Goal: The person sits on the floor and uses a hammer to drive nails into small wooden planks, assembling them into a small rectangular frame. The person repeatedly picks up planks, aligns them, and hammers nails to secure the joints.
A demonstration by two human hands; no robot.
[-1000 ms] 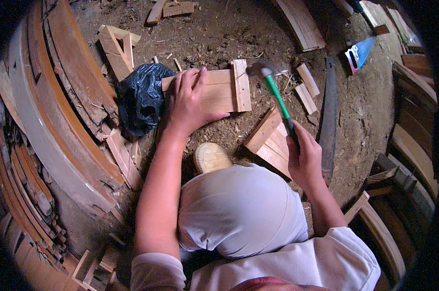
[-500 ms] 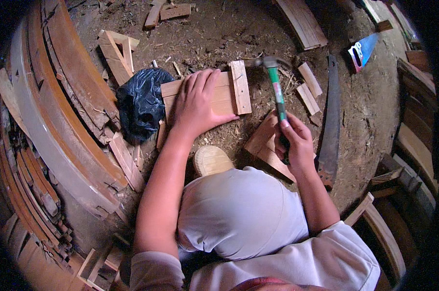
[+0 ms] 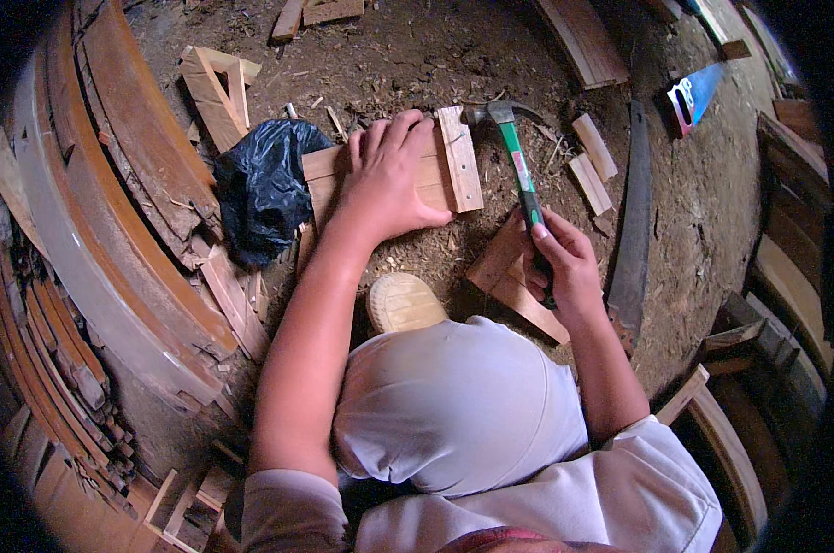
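Observation:
My left hand grips a small panel of pale boards, fingers over its far edge and thumb at the near side. A narrow wooden strip lies across the panel's right end, with nail heads showing near its lower end and what looks like a thin nail near its upper part. In my right hand is a claw hammer with a green and black handle. The hammer head is beside the upper right edge of the strip; whether they touch I cannot tell. Below it, a wooden block rests near my right hand.
A black plastic bag sits against the panel's left end. Long planks are stacked at the left. On the right lie a long saw blade, small offcuts and a blue handsaw. My foot is below the panel.
The hammer head has moved slightly left and up, closer to the strip. My left fingers have shifted a little on the panel, and the view has shifted slightly.

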